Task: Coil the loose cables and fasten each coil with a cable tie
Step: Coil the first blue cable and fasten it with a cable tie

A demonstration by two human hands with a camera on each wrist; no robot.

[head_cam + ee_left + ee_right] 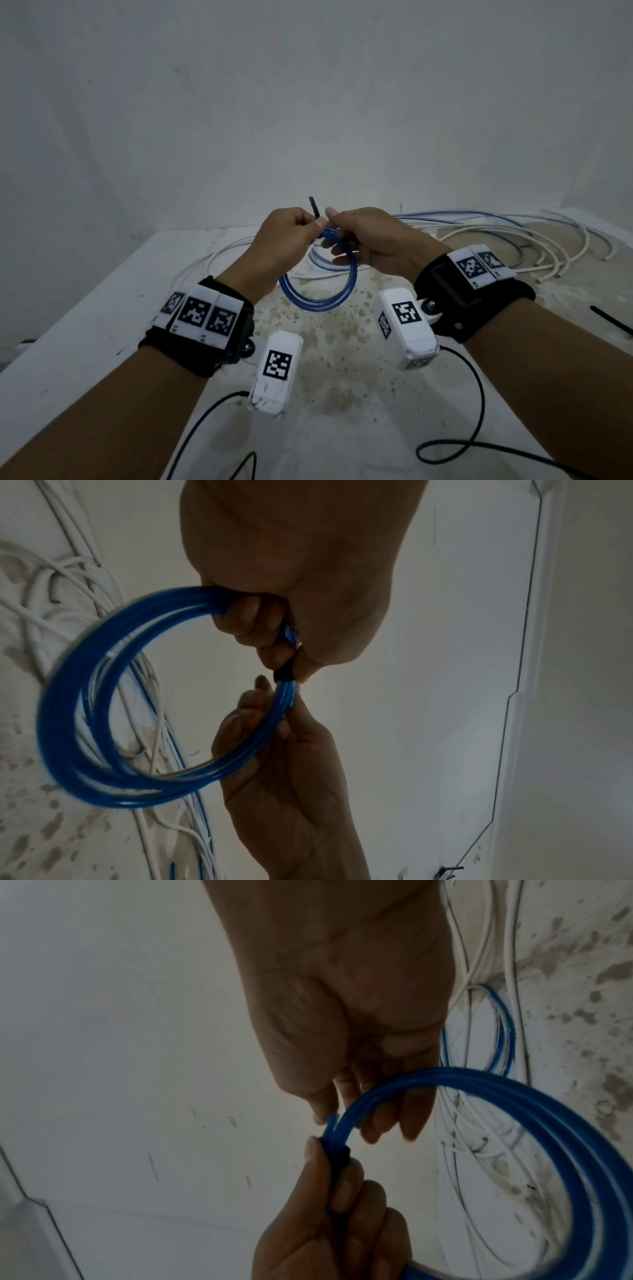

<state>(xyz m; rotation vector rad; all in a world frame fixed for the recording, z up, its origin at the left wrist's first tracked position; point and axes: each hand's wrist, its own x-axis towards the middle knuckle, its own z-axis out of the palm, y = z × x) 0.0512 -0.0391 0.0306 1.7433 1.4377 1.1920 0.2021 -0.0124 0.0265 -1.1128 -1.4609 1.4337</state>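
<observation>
Step in hand: fastening a black cable tie round the blue coil; the band already circles the strands, and its free tail sticks up above the knuckles in the head view.
Left hand: fingers curled round the top of the coil, thumb and forefinger pinching right at the tie. Judged purpose: to keep the loops bunched at one spot so the band bites on all of them.
Right hand: meets the left at the tie; the other fingers lie loosely behind the coil just beside the band. What the thumb and forefinger pinch is hidden, so its grip cannot be told; it seems to steady the strands while the tie is drawn tight.
Where the coil is: held in the air between the two hands, above the middle of the table, hanging down toward the near side.
How the coil looks: several turns of glossy, translucent blue cable, roughly round, the loops lying close but not quite flush; one cut end pokes out by the band in the right wrist view.
Tie up close: a short dark collar snug on the bundle.
Still loose: white and blue cables sprawl over the far right of the table, uncoiled.
Spare: another black tie lies at the right edge.
Risk, as I judge it: a strand may slip free if the pinch eases before the tie is tight.
</observation>
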